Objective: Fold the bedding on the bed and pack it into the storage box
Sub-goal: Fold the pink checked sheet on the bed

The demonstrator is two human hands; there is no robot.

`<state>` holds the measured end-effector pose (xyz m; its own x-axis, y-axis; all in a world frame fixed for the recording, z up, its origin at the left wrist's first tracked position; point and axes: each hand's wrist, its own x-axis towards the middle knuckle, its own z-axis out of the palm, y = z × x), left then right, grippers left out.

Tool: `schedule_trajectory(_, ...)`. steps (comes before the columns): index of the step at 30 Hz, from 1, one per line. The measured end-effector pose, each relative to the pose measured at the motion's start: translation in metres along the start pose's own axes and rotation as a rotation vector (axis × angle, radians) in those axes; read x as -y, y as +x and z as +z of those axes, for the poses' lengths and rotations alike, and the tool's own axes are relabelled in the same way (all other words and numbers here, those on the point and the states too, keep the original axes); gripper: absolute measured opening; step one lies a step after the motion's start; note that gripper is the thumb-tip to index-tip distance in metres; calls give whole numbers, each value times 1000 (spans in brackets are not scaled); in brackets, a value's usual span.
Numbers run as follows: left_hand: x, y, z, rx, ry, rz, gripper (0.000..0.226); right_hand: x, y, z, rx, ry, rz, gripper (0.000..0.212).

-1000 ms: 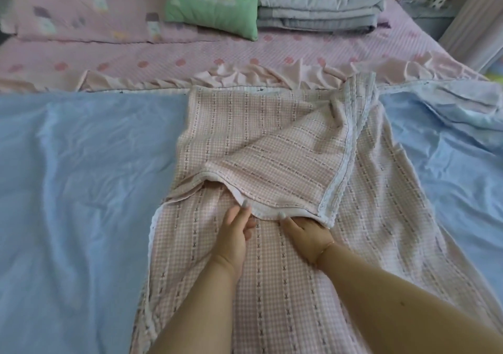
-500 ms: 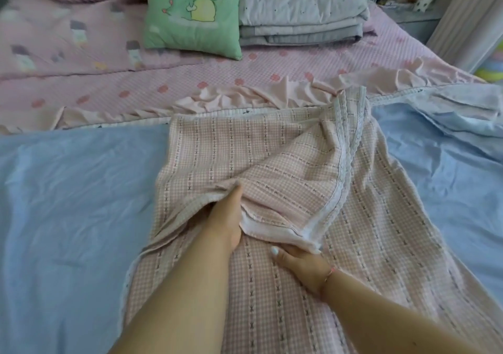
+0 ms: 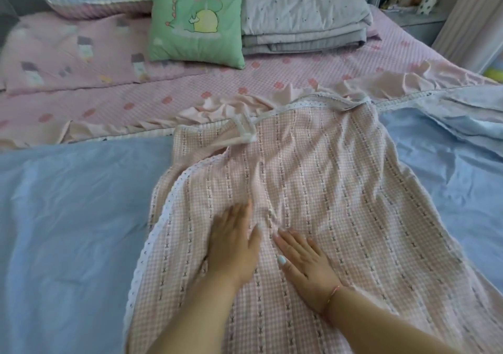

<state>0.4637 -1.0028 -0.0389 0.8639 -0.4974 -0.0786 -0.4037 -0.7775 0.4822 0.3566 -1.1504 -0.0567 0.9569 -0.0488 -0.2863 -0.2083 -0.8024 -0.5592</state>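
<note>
We see the pink checked sheet spread lengthwise down the middle of the bed, lying over a blue sheet. Its lace-trimmed left edge is turned over onto itself. The left hand and the right hand both lie flat on the checked sheet, fingers straight, holding nothing, just beside each other. At the head of the bed stand a green cushion and a folded grey quilt.
</note>
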Motion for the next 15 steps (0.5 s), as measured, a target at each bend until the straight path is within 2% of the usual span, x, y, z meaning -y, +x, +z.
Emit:
schedule_trajectory(1,1,0,3,64,163,15,60,0,2,1,-11,-37,-6,96)
schedule_trajectory(3,5,8,0,131,302,16,60,1,7,1,-36,-106,-17,92)
schedule_trajectory(8,14,48,-13,143,423,100,57,-5,15,11,-124,-207,-23,80)
schedule_trajectory(11,19,67,-25,103,521,243,58,-9,15,16,-218,-240,-26,67)
schedule_trajectory(13,24,79,-32,149,613,335,58,-10,15,15,-255,-250,-36,63)
schedule_trajectory(15,32,92,-38,209,668,322,61,-11,17,14,-278,-248,-68,63)
